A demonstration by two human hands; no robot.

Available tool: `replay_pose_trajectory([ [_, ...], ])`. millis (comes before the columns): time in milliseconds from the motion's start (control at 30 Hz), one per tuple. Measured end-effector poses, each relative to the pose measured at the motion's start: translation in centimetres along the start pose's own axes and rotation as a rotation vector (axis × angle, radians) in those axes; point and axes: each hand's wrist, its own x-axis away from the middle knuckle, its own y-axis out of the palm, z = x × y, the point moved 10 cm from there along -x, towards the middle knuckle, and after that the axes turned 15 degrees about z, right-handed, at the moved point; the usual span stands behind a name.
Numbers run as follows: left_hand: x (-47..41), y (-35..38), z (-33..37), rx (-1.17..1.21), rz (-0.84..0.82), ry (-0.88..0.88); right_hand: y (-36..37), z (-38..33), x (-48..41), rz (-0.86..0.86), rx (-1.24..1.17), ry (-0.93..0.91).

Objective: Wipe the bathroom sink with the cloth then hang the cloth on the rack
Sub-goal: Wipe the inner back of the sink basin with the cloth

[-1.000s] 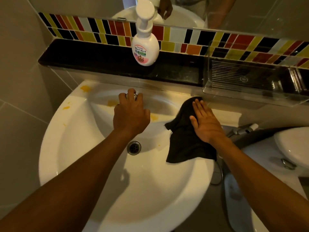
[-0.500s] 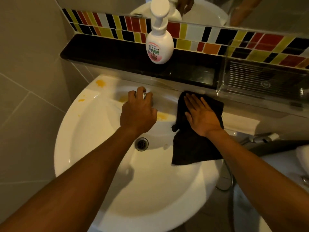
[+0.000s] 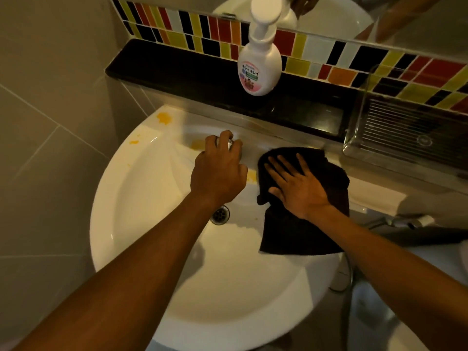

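A white round sink [image 3: 126,219] fills the middle of the view, with orange-yellow stains [image 3: 164,118] on its back left rim and near the tap. A black cloth [image 3: 298,231] lies over the sink's right rim and hangs into the bowl. My right hand [image 3: 296,186] presses flat on the cloth, fingers spread. My left hand [image 3: 217,171] is curled around the chrome tap [image 3: 230,143] at the back of the bowl, which is mostly hidden. The drain [image 3: 220,215] shows just below my left wrist.
A white soap pump bottle [image 3: 259,64] stands on the black ledge [image 3: 177,72] behind the sink. A clear plastic tray [image 3: 405,133] sits on the ledge at the right. Coloured tiles and a mirror run above. A spray hose [image 3: 405,221] lies right of the sink.
My right hand has slid the cloth up along the right rim toward the back of the sink. My left hand has stayed on the tap.
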Motion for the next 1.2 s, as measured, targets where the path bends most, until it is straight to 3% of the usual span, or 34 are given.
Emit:
replay_pose_trajectory([
  [233,-0.2,0.0,0.0,-0.002,0.020,0.014,-0.3,-2.8,-3.3,0.054,-0.142,0.049],
  [467,-0.2,0.4,-0.2,-0.021,-0.003,0.002,-1.0,-3.7,-5.3,0.139,-0.288,0.310],
  [667,-0.2,0.1,-0.1,0.010,0.012,0.010,-0.7,-1.2,-2.8,0.097,-0.185,0.054],
  [800,-0.2,0.0,0.0,0.002,0.021,0.014,-0.1,0.9,-1.0,0.053,-0.014,0.169],
  [867,-0.2,0.0,0.0,-0.004,0.026,0.013,-0.2,-0.1,-1.8,0.059,-0.042,0.216],
  [1033,-0.3,-0.1,0.1,0.013,0.028,0.013,0.0,-3.1,-6.5,0.020,-0.142,0.074],
  [1200,-0.2,0.2,0.1,-0.019,0.007,0.014,0.0,-3.2,-6.1,0.039,-0.178,0.121],
])
